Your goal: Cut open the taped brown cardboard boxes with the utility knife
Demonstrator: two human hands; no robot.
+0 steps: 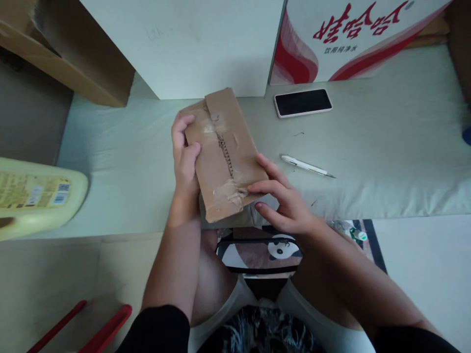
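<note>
A small brown cardboard box (215, 162), with torn tape marks and a line of dark print, is held tilted above the pale green cloth surface (368, 142). My left hand (186, 152) grips its left edge, thumb and a fingertip showing on the upper face. At the lower right corner, the fingers of my right hand (281, 196) are apart, with fingertips touching the cardboard. To the right of the box lie a white pen (307, 165) and a phone (303, 103) with a dark screen.
Behind stand a white box (206, 44) and a red-and-white printed carton (342, 39). A brown cardboard box (84, 54) is at the upper left, a yellow bottle (40, 198) at the left edge. Red bars (106, 328) show at lower left.
</note>
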